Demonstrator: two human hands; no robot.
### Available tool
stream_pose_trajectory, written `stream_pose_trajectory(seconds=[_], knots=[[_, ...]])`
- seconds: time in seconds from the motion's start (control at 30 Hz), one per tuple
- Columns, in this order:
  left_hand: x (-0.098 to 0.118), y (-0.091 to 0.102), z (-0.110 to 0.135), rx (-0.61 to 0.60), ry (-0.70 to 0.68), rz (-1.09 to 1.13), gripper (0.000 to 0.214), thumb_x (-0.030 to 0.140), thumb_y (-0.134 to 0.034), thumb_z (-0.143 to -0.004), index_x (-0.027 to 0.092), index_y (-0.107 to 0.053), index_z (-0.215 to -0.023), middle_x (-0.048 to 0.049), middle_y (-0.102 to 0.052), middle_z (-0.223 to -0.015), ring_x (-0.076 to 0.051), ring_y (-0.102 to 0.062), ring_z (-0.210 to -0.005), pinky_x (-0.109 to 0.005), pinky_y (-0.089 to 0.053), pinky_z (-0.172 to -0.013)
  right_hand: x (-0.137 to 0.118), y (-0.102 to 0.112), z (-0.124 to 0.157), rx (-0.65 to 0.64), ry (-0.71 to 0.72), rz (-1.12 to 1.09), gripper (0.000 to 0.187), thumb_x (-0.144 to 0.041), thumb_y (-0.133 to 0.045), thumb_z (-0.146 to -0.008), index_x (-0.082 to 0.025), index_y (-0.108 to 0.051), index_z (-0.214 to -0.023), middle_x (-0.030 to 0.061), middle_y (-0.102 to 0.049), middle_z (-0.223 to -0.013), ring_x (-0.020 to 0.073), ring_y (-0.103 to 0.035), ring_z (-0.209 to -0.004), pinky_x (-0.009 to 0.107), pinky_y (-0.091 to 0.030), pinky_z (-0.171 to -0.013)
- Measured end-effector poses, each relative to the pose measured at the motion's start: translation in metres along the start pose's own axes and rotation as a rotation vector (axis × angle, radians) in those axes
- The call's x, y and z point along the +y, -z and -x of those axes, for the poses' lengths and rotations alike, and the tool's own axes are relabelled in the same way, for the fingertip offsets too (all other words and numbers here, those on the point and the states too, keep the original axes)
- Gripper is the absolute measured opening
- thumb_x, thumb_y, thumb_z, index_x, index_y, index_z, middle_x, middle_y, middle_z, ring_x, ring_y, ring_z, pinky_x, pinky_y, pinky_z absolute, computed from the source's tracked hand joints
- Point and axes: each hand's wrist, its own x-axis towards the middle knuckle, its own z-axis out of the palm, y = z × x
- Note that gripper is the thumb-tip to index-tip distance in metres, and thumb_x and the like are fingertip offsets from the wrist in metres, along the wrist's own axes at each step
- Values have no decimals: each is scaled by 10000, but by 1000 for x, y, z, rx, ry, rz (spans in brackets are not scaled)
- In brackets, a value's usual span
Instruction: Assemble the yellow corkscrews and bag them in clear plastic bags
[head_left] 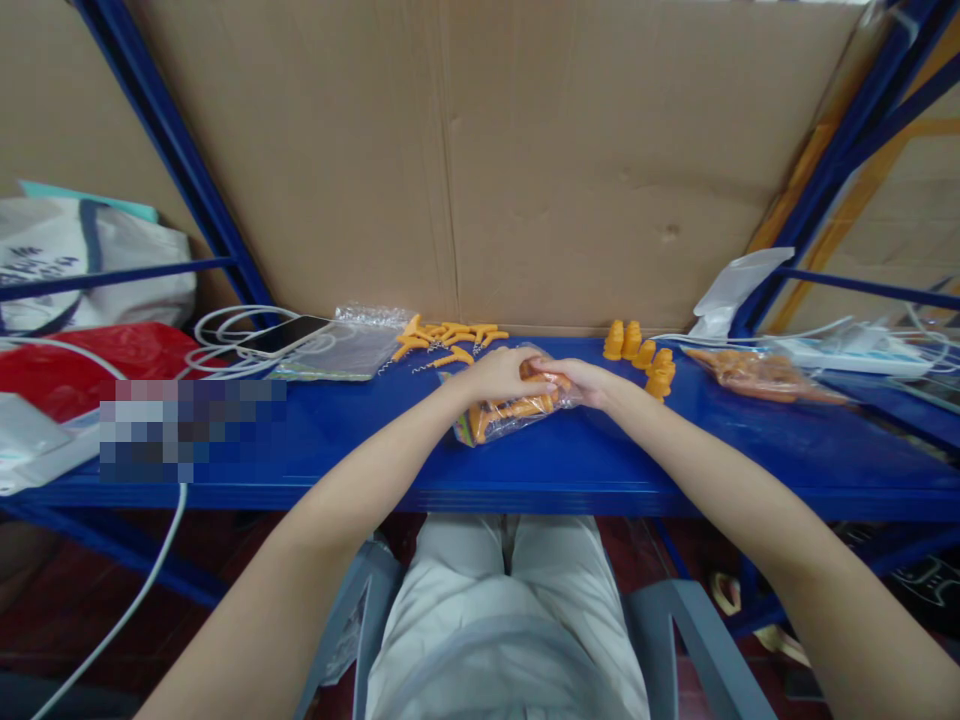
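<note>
Both hands are closed on a clear plastic bag point(514, 418) of orange pieces, held low over the blue table. My left hand point(501, 372) presses over the bag's upper left side, and its fingers partly cover the contents. On the bag's right end, my right hand point(577, 378) grips the plastic. Several corkscrews with orange handles point(454, 355) lie in a loose pile just behind my left hand. Beyond my right hand stand several orange ribbed plastic pieces point(634, 340), some upright and stacked.
A blue table point(360, 440) runs across, with a cardboard wall point(450, 180) behind. To the left are a phone point(289, 337), white cables, flat plastic bags point(352, 350) and a red bag point(105, 365). Another bag of orange pieces point(765, 375) and a power strip point(874, 355) lie right.
</note>
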Motion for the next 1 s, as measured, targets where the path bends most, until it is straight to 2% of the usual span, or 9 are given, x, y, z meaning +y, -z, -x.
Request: stream_pose_trajectory(seconds=[0.17,0.4,0.57,0.7,0.83,1.0], knots=[[3,-1,1,-34,-13,-12,530,500,-658,-837,198,-653,-1273,-99,-708,-1236,-268,-666,-1097,-373,-504,-952,0,-5,4,101,34,29,142,-34,-607,-873,-119,-669,-779,39,-691,-599,112,-615,-478,191,-523,-503],[-1,-1,-1,-14,-22,-65,513,507,-656,-847,222,-653,-1273,-96,-685,-1296,-296,-607,-1229,-424,-458,-1052,1,-6,3,140,95,8,110,-17,-670,-811,-117,-693,-771,49,-720,-644,136,-640,-509,230,-541,-522],[-2,-3,-3,6,55,-158,755,616,-584,-874,200,-458,-1492,-132,-454,-1570,-322,-386,-1463,-472,-296,-1195,-4,-7,5,185,182,-70,123,-9,-665,-815,-129,-689,-797,53,-741,-696,129,-655,-540,236,-569,-594],[-4,-7,-3,97,71,-201,816,635,-568,-881,211,-365,-1548,-144,-325,-1641,-352,-270,-1518,-551,-212,-1220,-11,-1,3,259,244,-150,120,-38,-619,-869,-140,-658,-817,66,-747,-737,147,-671,-580,265,-587,-617],[-8,-10,-3,245,3,-216,734,540,-548,-926,221,-342,-1554,-152,-277,-1659,-348,-212,-1538,-603,-173,-1219,-23,16,0,385,388,-250,111,-86,-589,-896,-173,-623,-836,69,-751,-837,177,-731,-785,289,-615,-747],[-12,-10,-4,317,-25,-214,658,405,-518,-952,261,-321,-1563,-117,-287,-1660,-325,-195,-1545,-614,-139,-1228,-44,40,7,706,647,-467,119,-77,-625,-822,-188,-581,-814,32,-719,-828,198,-731,-843,347,-629,-786]])
